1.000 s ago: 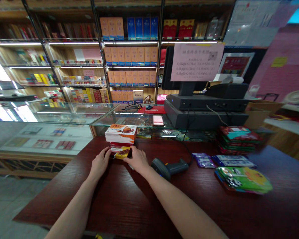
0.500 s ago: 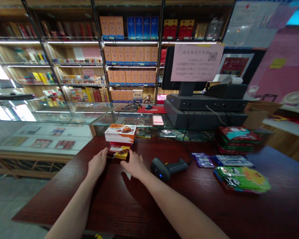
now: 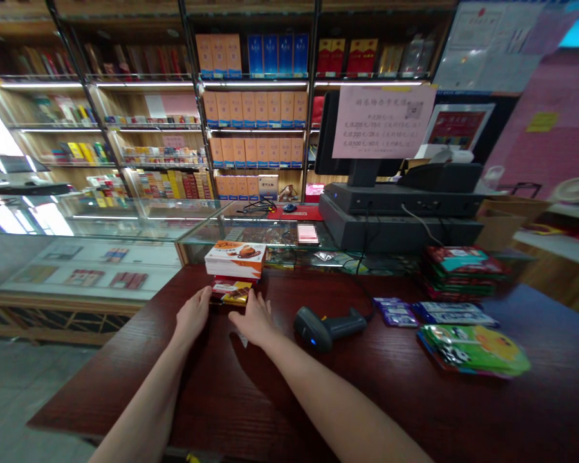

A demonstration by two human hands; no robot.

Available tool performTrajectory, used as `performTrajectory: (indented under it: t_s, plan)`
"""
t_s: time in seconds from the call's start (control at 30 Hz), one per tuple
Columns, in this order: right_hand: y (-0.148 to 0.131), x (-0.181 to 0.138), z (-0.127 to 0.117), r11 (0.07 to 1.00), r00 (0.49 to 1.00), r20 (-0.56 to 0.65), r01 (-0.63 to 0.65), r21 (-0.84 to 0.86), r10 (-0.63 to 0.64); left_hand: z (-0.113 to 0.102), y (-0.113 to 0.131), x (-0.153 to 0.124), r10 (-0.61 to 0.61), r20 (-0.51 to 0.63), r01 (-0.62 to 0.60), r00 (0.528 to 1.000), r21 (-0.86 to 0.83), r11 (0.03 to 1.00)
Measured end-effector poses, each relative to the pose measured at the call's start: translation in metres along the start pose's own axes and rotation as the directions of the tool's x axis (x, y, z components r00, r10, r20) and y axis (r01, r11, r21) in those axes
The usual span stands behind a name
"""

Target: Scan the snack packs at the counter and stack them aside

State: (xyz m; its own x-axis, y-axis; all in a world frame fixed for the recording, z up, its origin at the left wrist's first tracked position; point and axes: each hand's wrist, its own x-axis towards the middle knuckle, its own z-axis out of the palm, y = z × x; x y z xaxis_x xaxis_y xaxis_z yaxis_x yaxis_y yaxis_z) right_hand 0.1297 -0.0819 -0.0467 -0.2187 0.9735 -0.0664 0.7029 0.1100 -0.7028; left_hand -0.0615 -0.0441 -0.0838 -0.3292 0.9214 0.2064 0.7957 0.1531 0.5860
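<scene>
My left hand (image 3: 193,314) and my right hand (image 3: 254,319) lie on the dark red wooden counter (image 3: 289,386), one at each side of a small yellow and brown snack pack (image 3: 232,292). Both hands have fingers stretched forward and flat, fingertips at the pack's edges, holding nothing. Just behind the pack stands a stack of orange and white boxes (image 3: 235,258) over a red one. A black handheld barcode scanner (image 3: 325,327) lies to the right of my right hand.
Purple sachets (image 3: 390,310), blue packets (image 3: 453,314), a green bag (image 3: 473,348) and a pile of red-green packs (image 3: 460,271) lie at the right. A till with monitor (image 3: 395,206) stands behind on a glass display case (image 3: 222,235). Shelves of cartons fill the back wall.
The snack pack has slid away from me toward the box stack. My right hand has let go of it and flattened; both hands have drawn back slightly.
</scene>
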Motion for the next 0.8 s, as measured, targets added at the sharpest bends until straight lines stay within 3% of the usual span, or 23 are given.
performTrajectory:
  t_s: [0.8]
  plan:
    - [-0.001,0.023,0.006,0.999,1.000,-0.015,0.000,-0.032,0.000,0.008,-0.002,0.015,-0.020,-0.009,0.021,1.000,0.063,0.998]
